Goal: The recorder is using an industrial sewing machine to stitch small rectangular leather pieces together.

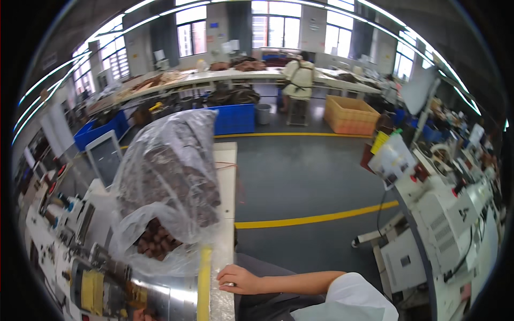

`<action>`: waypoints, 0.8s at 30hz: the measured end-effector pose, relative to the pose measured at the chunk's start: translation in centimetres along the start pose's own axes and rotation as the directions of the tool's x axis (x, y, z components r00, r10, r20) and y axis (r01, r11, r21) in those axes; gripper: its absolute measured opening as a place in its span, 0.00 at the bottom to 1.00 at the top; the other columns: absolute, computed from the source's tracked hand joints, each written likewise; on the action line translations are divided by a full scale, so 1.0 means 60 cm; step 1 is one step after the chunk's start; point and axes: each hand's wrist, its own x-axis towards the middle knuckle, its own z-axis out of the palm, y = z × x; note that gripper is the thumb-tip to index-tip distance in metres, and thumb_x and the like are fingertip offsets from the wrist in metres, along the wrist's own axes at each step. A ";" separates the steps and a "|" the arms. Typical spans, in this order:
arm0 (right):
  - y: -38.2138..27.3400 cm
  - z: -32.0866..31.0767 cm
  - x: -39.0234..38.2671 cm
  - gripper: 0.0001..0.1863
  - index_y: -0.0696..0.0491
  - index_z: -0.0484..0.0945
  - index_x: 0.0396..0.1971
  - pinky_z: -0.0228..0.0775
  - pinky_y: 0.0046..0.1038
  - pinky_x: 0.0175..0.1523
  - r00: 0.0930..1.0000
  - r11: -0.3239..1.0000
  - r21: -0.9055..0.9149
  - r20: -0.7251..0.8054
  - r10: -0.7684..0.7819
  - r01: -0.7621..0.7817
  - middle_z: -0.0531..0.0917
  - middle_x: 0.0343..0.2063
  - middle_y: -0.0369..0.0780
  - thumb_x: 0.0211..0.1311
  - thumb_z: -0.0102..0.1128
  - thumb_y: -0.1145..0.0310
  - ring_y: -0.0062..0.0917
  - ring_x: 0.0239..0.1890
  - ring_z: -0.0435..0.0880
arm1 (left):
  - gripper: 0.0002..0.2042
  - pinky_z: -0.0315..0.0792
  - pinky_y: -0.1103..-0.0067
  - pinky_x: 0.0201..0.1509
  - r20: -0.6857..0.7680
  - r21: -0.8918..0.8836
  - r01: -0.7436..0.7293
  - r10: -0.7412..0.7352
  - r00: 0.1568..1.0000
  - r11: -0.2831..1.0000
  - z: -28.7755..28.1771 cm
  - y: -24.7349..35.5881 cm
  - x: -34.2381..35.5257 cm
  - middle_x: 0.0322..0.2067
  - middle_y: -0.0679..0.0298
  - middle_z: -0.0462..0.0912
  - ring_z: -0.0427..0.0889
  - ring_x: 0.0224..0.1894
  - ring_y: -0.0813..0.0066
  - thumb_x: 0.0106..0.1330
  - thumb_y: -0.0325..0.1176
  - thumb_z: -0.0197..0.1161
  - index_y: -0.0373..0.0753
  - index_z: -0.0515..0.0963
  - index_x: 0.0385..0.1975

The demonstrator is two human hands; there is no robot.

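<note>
On table edge (pixel 229 195), right hand (pixel 241 280), wide floor (pixel 294 176)

I see a large transparent plastic bag (pixel 174 155), standing bulky and wrinkled on the pale tabletop (pixel 228 187). Its mouth, at the near lower end, is open, and there I can make out many small brown pieces (pixel 155 243), heaped closely together. Higher up, the cloudy film shows me only a brownish mass.
</note>
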 end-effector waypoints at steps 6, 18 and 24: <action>0.015 0.065 -0.020 0.02 0.56 0.70 0.25 0.59 0.33 0.43 0.965 0.981 -0.162 -0.223 -0.140 0.105 0.70 0.32 0.41 0.50 0.52 0.75 0.36 0.35 0.69 | 0.05 0.64 0.87 0.15 0.009 -0.050 0.013 -0.012 1.000 0.999 0.014 0.037 -0.056 0.17 0.66 0.69 0.66 0.16 0.81 0.63 0.25 0.45 0.39 0.67 0.35; 0.014 0.063 -0.031 0.09 0.53 0.74 0.22 0.66 0.36 0.38 0.924 0.962 -0.117 -0.272 -0.269 0.246 0.76 0.30 0.42 0.57 0.51 0.65 0.37 0.32 0.74 | 0.05 0.63 0.88 0.14 0.303 -0.072 -0.008 0.029 0.952 0.997 0.146 0.075 -0.065 0.18 0.65 0.69 0.65 0.16 0.82 0.62 0.24 0.45 0.37 0.67 0.36; 0.061 -0.052 -0.175 0.08 0.53 0.68 0.29 0.61 0.33 0.43 0.925 0.917 -0.258 -0.312 0.217 -0.302 0.70 0.33 0.41 0.47 0.54 0.74 0.36 0.38 0.69 | 0.06 0.63 0.88 0.14 0.343 -0.081 -0.033 0.059 0.937 0.996 0.175 0.086 -0.033 0.18 0.65 0.69 0.65 0.16 0.82 0.62 0.24 0.45 0.38 0.67 0.37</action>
